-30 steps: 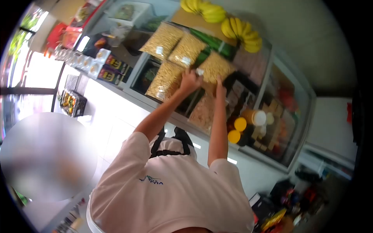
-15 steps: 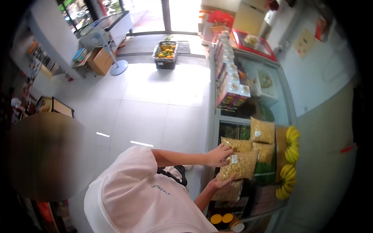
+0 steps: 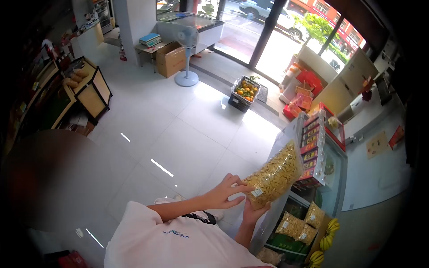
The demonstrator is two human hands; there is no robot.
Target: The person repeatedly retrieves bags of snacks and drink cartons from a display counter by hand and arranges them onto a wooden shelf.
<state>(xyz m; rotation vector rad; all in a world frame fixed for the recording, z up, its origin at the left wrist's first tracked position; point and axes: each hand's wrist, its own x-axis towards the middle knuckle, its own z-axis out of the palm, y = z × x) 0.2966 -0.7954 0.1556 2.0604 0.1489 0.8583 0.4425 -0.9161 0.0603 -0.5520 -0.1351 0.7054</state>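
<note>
A clear plastic bag (image 3: 276, 176) packed with small yellowish-tan pieces, their exact kind unclear, is held up slantwise beside the glass display case. My right hand (image 3: 255, 211) grips its lower end from beneath. My left hand (image 3: 230, 191) has its fingers spread, fingertips at the bag's lower left edge close to a small white label (image 3: 257, 191). Below and to the right, several similar bags (image 3: 292, 224) lie on the case. Bunches of bananas (image 3: 328, 234) are at its right edge.
Stacked printed boxes (image 3: 311, 154) stand on the case. Across the tiled floor (image 3: 178, 134) are a black crate (image 3: 241, 103) of orange fruit, a standing fan (image 3: 187, 79), a cardboard box (image 3: 171, 60) and, at left, a wooden shelf unit (image 3: 91, 94). Glass doors (image 3: 243, 33) are at the back.
The bag has been lifted from above the other bags, up and away from the case. My left hand's fingers have spread near its lower end. The view has turned right and up.
</note>
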